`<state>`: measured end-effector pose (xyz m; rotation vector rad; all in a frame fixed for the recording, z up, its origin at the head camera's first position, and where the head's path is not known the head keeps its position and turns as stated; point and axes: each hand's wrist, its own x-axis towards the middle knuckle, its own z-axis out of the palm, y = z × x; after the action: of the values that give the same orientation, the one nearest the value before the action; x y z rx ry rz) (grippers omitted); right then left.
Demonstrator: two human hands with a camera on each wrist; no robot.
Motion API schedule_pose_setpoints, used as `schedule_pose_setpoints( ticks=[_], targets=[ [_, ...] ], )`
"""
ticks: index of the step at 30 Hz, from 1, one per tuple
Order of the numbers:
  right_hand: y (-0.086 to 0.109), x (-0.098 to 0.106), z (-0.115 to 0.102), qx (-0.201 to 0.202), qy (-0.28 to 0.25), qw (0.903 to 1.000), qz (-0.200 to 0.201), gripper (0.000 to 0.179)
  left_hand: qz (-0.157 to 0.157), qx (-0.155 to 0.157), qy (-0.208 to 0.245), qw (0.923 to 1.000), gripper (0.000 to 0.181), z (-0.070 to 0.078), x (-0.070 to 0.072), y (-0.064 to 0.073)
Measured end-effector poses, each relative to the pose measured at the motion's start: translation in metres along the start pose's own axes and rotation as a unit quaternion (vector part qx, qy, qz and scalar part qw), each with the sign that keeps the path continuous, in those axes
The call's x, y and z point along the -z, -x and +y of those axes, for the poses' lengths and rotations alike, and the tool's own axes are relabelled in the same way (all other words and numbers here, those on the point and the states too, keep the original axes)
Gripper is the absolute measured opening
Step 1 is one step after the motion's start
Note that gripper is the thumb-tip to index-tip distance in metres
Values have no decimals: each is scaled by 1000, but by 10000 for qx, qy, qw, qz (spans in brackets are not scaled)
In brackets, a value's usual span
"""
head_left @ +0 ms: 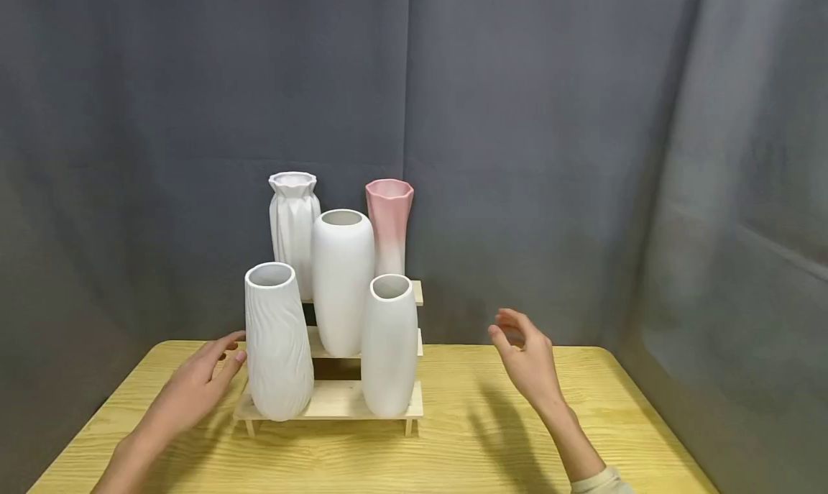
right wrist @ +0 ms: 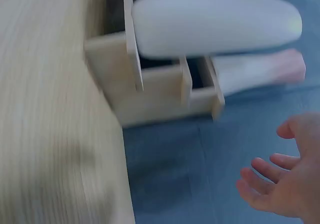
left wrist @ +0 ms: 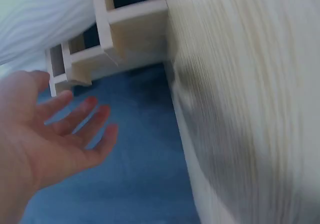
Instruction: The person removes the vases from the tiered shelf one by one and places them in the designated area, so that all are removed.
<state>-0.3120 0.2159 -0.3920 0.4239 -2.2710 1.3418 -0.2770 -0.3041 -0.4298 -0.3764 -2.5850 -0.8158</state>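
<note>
A white vase with wavy ridges (head_left: 278, 343) stands at the front left of a stepped wooden stand (head_left: 336, 399). My left hand (head_left: 187, 390) is just left of it, fingers loosely bent; whether a fingertip touches it I cannot tell. In the left wrist view that hand (left wrist: 60, 129) holds nothing. A smooth white vase (head_left: 390, 350) stands at the front right of the stand. Well to the right of the stand, my right hand (head_left: 527, 357) hovers over the table with relaxed fingers. The right wrist view shows this hand (right wrist: 280, 174) holding nothing.
On the middle step stands a taller smooth white vase (head_left: 343, 285). The top step bears a pleated white vase (head_left: 294, 228) and a pink-to-white vase (head_left: 390, 224). Grey curtains (head_left: 530, 156) hang behind and beside the wood-grain table (head_left: 453, 444).
</note>
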Motion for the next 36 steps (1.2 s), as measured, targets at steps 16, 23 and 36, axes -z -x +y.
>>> schedule_pose_setpoints(
  ticks=[16,23,36],
  targets=[
    [24,-52,-44,-282,-1145,9857,-1203,46,-1038,2890,3370,8900,50,-1,-17,22],
    [17,-80,-44,173,-1074,9789,-1729,84,-1072,2781,3149,9011,49,0,-15,18],
    [11,-99,-41,-88,-1558,9714,-1790,78,-1152,2632,3137,9050,58,-4,-13,16]
  ],
)
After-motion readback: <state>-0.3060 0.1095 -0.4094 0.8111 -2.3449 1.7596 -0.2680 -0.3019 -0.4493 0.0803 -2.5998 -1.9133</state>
